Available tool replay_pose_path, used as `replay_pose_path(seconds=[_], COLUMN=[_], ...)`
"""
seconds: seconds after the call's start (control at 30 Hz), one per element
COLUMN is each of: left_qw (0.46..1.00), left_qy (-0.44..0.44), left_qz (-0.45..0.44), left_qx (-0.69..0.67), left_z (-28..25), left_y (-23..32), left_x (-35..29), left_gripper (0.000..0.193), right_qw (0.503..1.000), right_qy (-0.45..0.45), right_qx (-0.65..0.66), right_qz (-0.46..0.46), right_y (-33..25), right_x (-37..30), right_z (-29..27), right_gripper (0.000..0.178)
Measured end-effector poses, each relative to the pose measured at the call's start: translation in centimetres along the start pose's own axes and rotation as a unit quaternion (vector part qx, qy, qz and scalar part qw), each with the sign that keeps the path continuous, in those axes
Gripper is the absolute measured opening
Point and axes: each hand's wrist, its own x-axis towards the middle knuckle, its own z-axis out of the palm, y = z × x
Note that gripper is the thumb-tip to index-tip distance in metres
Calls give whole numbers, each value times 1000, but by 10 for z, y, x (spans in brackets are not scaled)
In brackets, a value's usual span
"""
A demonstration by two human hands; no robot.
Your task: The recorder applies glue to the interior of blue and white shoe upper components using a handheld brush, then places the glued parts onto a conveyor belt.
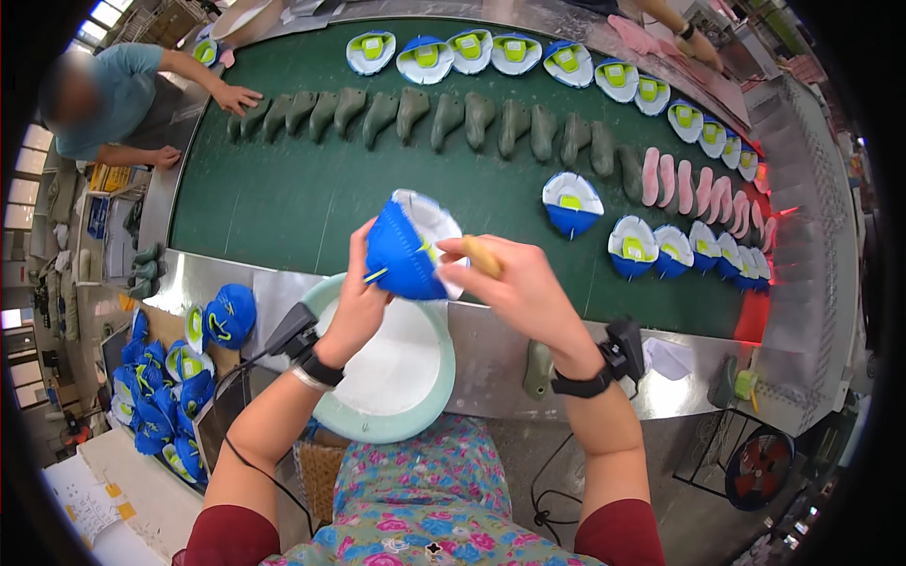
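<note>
Apron fabric printed with pink and blue flowers [415,491] lies nearest, below a round, pale-green plastic basin [377,431] whose white contents are hard to identify. Above it, the left hand [357,304] grips a blue-and-white fabric shoe upper [401,253], while the right hand [524,291] pinches a stubby tan tool [483,257] at the upper's opening, its working end hidden. Work on this piece appears partway through: a heap of blue uppers [156,406] at left looks unhandled, while a spaced line of uppers [632,247] on the green conveyor belt [283,222] seems done. Beyond stand pink, sole-shaped inserts [686,187], blurring rightward into red light, and dark-green, foot-shaped lasts [380,118], a co-worker's hand [236,97] at their left end. Another person's arm [665,14] is cut off at top right.
</note>
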Motion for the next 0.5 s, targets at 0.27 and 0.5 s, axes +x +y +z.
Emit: replay_pose_path(seconds=[0.27,0.5], left_qw=[835,715], left_qy=[98,144], left_qz=[138,-93], left_qx=[524,678], left_z=[-130,-347], left_y=[-27,-110], left_x=[33,-114], left_gripper=[57,74], right_qw=[952,847], right_qy=[16,53], right_qx=[-288,-507], right_qz=[102,151], right_y=[121,210], right_x=[74,99], right_z=[-24,-68], right_gripper=[37,33])
